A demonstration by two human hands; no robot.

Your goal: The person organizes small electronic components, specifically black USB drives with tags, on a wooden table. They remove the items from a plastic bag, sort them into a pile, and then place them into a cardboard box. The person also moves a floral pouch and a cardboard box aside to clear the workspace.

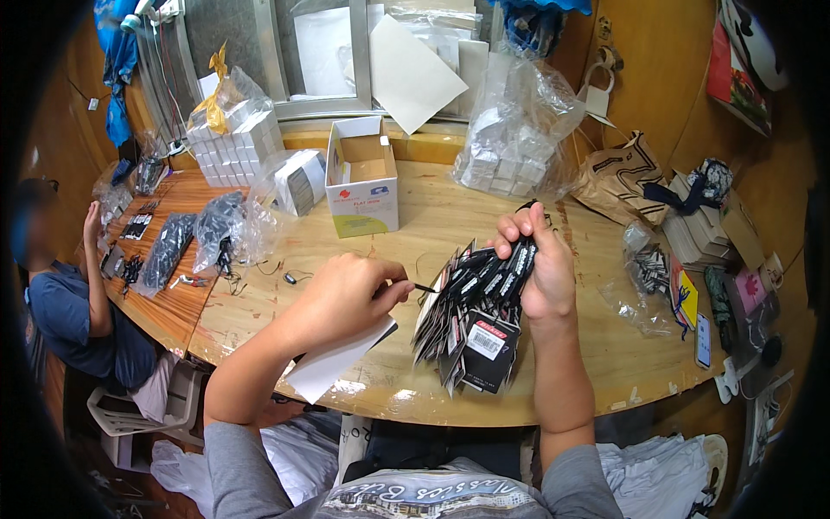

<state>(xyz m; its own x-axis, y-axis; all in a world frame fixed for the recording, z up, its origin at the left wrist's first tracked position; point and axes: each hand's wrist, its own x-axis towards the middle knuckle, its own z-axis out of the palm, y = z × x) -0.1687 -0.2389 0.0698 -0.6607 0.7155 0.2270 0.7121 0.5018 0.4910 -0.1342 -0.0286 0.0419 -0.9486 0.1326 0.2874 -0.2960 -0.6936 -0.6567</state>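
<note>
Nearest, at the round pale wooden table's (406,394) near edge: a blank white paper sheet (333,363) tucked under the left hand (350,294), half over the rim. Left hand's thumb and forefinger pinched together on a thin black cord end (425,288), remaining fingers curled in. Just right of it, the right hand (538,259) raised above the tabletop, fingers wrapped tight around the top of a thick bundle of black hang tags with white barcode stickers (471,320), tags fanning downward toward the near edge. Cord running from the pinch straight into that bundle.

Step in hand, by the look of it: threading or drawing one cord through the gathered tags. Next move likely calls for a steady clamp on the bundle top and a fine pull on the cord without spilling the fan.

Farther back, centre: an open white cardboard box with a green panel (363,186). Left of it, clear plastic bags of black items (220,229); behind, a bagged stack of small white boxes (233,143). Far right: another clear bag of white boxes (510,143) and a brown patterned paper bag (618,177). Far left, a seated person in a blue shirt (65,311) at an adjoining table.
</note>
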